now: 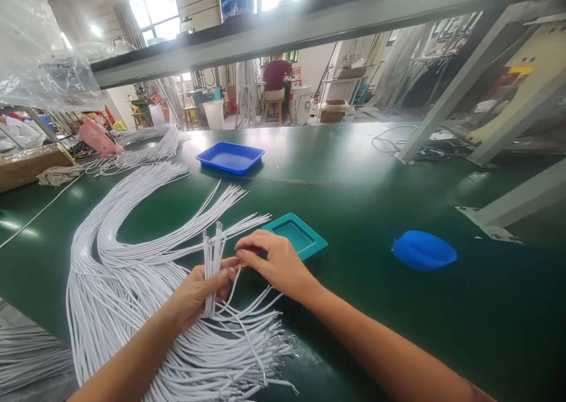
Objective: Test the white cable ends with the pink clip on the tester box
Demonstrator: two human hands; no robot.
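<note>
My left hand (206, 288) is closed around a small upright bunch of white cables (213, 260), whose ends stick up above the fingers. Beside it, my right hand (276, 263) pinches the end of a single white cable (236, 284) that bends down towards the pile. The fingertips of both hands nearly meet there; the tiny end itself is hidden. Under and around my left arm spreads a large pile of white cables (119, 290), with bare-looking tips fanned out at the lower middle. Just behind my right hand lies a teal tray (309, 250).
A blue tray (230, 157) sits farther back on the green table (354, 201). To the right is a blue bowl-like container (424, 250), near grey metal frame legs (451, 95). A pink basket (98, 135) and a cardboard box (30, 166) stand at left. A person (276, 78) sits far behind.
</note>
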